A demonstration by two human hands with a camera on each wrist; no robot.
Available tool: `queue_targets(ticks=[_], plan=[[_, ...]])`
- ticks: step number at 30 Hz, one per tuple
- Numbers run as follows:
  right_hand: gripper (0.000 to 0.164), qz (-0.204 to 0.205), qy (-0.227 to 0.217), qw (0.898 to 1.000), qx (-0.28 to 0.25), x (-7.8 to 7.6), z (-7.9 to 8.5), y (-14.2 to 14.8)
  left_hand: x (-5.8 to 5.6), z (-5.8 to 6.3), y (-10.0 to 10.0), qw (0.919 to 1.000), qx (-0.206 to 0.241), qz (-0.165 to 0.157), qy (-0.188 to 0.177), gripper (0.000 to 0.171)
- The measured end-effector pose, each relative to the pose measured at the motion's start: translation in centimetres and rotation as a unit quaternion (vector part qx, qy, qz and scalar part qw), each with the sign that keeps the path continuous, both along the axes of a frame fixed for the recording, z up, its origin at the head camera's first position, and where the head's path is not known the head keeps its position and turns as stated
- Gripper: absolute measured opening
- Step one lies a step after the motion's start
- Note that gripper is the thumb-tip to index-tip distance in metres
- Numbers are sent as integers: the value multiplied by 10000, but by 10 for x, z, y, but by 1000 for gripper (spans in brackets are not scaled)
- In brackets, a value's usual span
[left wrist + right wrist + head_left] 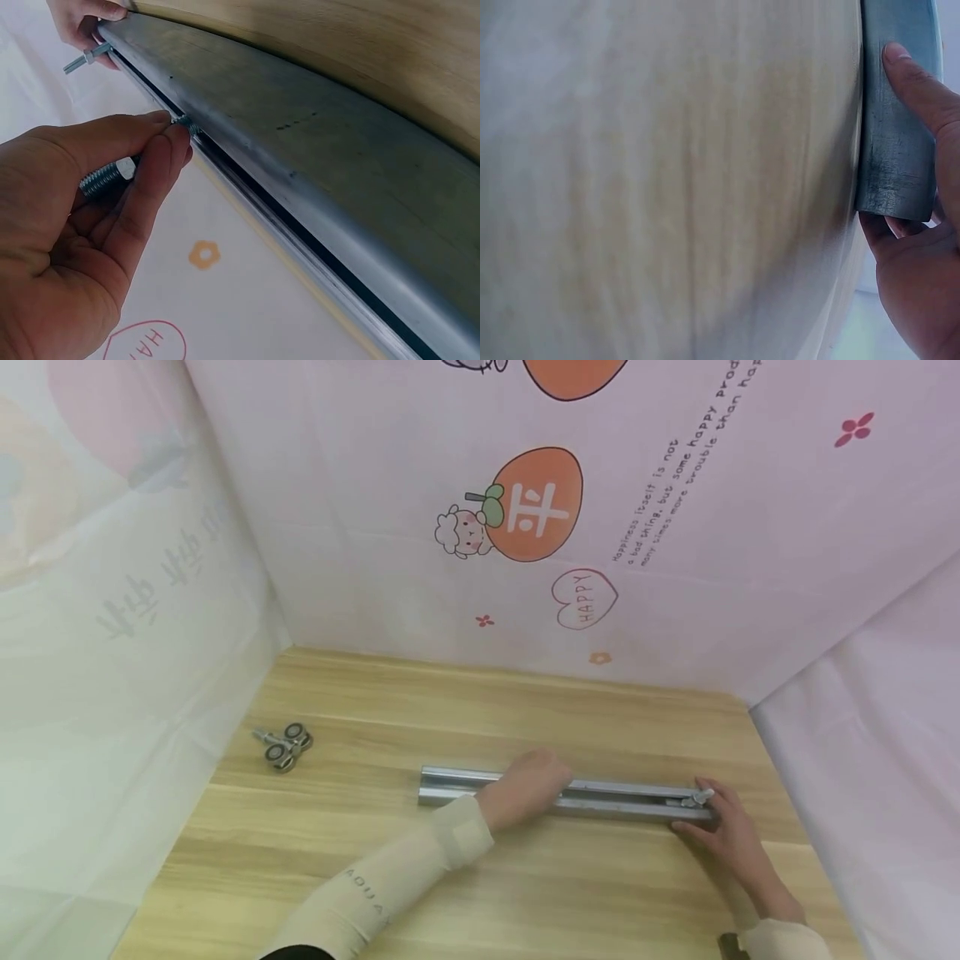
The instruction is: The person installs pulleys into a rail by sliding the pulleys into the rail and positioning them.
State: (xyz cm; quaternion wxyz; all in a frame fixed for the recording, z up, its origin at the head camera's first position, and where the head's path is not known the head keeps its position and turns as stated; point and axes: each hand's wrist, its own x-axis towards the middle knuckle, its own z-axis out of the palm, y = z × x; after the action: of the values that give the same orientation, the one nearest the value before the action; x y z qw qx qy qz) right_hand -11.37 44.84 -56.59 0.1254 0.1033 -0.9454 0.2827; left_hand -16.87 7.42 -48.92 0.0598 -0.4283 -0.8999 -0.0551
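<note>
A grey metal channel rail (622,810) lies lengthwise on the wooden table, its long slot facing up. Over the rail's middle, my left hand (527,785) pinches a threaded bolt with a nut (112,177) between thumb and fingers; the bolt's far end meets the slot. My right hand (738,835) grips the rail's right end, thumb (915,82) flat on the near side and fingers around the far side. Close to that end, a second bolt with a nut (699,798) sticks up from the slot. What both bolts join to inside the rail is hidden.
A roller trolley (288,747) with several wheels and a bolt lies on the table's left part. White printed cloth (375,543) walls in the back and both sides. Tabletop (337,860) extends in front of the rail.
</note>
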Motion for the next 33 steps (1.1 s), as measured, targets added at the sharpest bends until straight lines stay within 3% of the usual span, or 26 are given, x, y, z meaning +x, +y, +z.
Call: queue_targets(ticks=[8,18,33], plan=[[90,-14,-8,10000,12,-1,-1,0,0,-2,15,9994,-114,48,334,17],[89,9,20,10000,-54,0,-4,0,7,5,24,9989,-350,193,238,11],[90,-88,-45,9999,19,0,-5,0,7,2,30,9995,-94,251,138,15]])
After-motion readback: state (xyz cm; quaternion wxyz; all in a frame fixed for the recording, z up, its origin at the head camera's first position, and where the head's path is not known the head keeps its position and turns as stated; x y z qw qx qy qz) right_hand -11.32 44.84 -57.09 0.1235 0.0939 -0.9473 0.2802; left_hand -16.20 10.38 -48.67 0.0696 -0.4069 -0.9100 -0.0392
